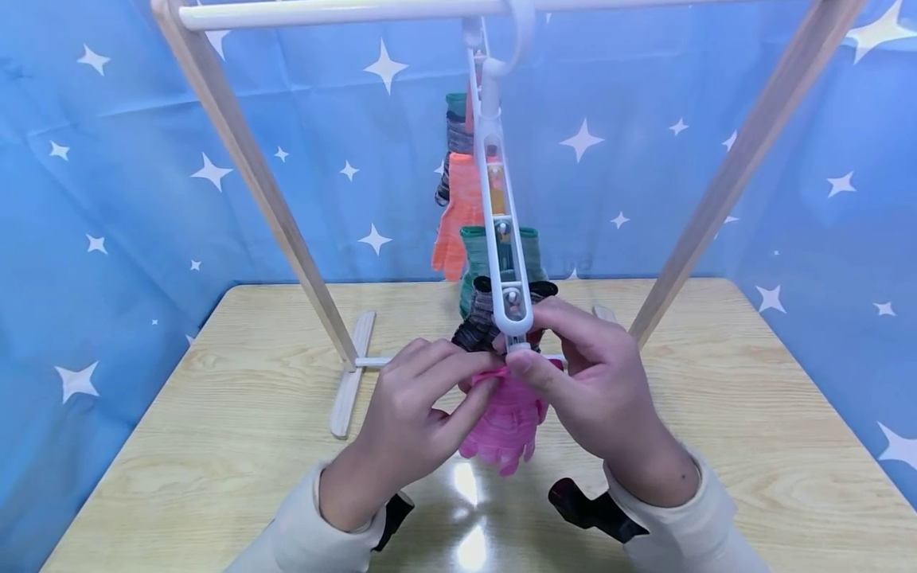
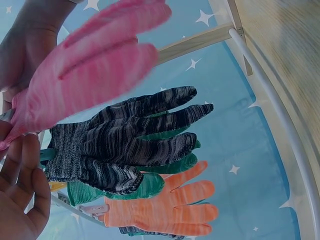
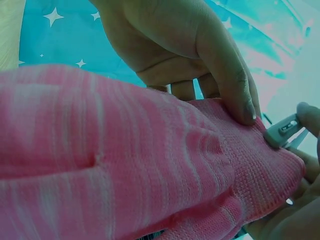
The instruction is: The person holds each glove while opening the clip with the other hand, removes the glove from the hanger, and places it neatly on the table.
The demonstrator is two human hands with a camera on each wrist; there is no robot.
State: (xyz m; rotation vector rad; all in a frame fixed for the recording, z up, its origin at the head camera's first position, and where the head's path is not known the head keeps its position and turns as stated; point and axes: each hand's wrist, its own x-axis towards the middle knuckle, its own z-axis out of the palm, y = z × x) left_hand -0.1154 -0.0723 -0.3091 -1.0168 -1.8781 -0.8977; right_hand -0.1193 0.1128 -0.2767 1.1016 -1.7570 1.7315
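Note:
A pink knit glove (image 1: 507, 422) hangs fingers down at the near end of a white clip hanger (image 1: 507, 239). My left hand (image 1: 423, 398) pinches the glove's cuff between thumb and fingers. At the hanger's end my right hand (image 1: 605, 382) pinches a small clip (image 3: 282, 131), which sits at the edge of the pink cuff. Whether its jaws grip the fabric is hard to tell. Just behind hang a black-and-grey glove (image 2: 125, 140), a green glove (image 2: 155, 186) and an orange glove (image 2: 165, 202), partly overlapping one another.
The hanger hooks over a white rail (image 1: 344, 12) on a wooden frame, with slanted posts left (image 1: 258, 183) and right (image 1: 745, 167). A lower white bar (image 2: 280, 115) crosses near the wooden tabletop (image 1: 215, 446). A blue star-patterned curtain (image 1: 322, 103) surrounds the table.

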